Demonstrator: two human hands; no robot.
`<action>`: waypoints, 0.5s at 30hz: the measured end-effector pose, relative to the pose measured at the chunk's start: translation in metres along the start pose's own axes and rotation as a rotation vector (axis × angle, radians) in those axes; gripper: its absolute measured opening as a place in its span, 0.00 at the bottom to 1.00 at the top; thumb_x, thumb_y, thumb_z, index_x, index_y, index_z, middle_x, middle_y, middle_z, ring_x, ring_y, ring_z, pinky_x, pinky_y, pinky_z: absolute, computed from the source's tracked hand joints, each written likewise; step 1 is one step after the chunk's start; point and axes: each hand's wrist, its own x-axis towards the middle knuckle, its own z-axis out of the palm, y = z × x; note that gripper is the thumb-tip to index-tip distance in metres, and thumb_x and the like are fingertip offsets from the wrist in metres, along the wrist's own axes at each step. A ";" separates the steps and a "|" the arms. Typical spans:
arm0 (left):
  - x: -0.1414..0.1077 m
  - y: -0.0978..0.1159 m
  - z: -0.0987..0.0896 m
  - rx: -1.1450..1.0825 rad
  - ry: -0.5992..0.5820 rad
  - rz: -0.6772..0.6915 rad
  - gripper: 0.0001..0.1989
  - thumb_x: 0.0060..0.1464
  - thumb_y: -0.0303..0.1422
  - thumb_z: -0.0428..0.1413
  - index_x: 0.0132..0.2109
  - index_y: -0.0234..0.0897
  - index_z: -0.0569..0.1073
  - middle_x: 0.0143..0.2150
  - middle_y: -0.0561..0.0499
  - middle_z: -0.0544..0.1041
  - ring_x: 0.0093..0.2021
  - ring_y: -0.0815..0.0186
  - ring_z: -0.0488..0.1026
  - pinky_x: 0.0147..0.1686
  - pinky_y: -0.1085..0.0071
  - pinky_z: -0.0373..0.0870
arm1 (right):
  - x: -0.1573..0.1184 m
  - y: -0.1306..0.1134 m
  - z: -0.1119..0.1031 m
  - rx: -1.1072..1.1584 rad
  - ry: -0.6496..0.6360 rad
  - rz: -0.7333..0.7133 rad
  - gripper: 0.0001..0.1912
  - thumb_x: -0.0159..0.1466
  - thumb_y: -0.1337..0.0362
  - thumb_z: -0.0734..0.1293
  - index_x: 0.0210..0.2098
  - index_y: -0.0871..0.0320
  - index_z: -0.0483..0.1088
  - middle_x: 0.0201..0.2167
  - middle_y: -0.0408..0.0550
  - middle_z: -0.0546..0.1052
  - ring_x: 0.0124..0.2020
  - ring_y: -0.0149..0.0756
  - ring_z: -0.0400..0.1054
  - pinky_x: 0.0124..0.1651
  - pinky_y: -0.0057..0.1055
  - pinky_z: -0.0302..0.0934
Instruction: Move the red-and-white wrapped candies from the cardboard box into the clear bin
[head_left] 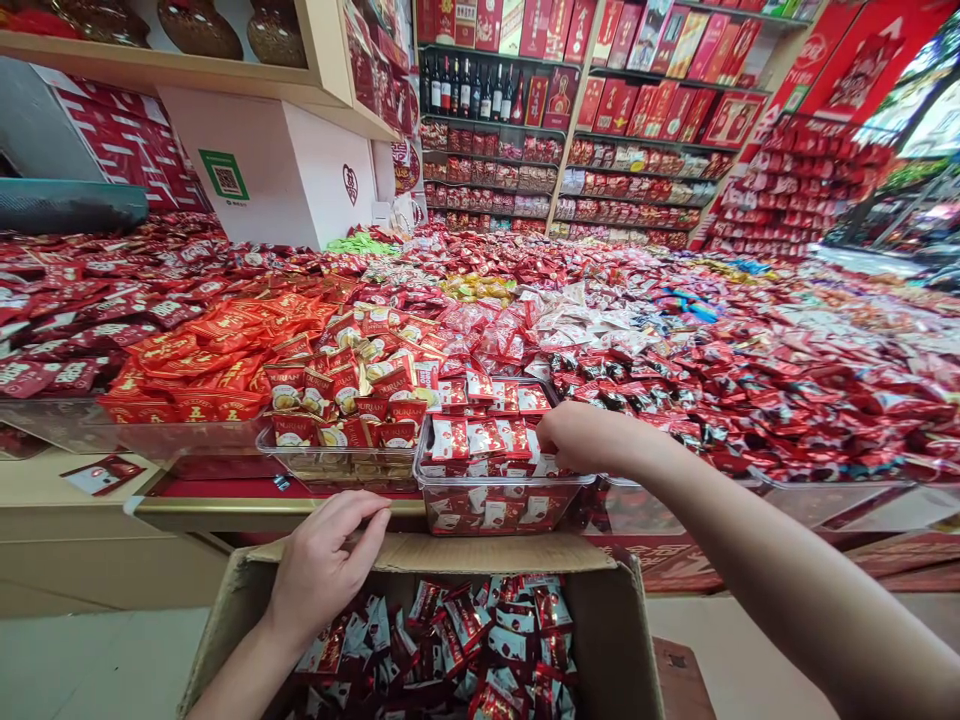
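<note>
My right hand (574, 437) reaches over the right side of a clear plastic bin (506, 482) with red-and-white wrapped candies (487, 437) in neat rows. Its fingers bend down at the candies, and what they hold, if anything, is hidden. Over the back left edge of an open cardboard box (619, 640) is my left hand (337, 550), its thumb and curled fingers apart, with nothing seen in them. Loose red-and-white packets (457, 630) lie inside the box, below the bin.
Durian candies (371, 400) fill the bin to the left, with orange-red packets (217, 350) beyond. Heaps of red packets (787, 390) spread to the right. A white pillar (255, 170) and shelves with bottles (476, 92) stand behind. A wooden stool (682, 680) is beside the box.
</note>
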 end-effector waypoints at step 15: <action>0.001 0.003 -0.001 0.001 -0.007 -0.008 0.06 0.53 0.31 0.51 0.36 0.38 0.72 0.36 0.49 0.75 0.38 0.65 0.71 0.38 0.71 0.69 | 0.009 -0.007 -0.008 0.259 0.317 -0.157 0.11 0.55 0.70 0.61 0.32 0.59 0.75 0.29 0.48 0.78 0.30 0.33 0.69 0.33 0.27 0.58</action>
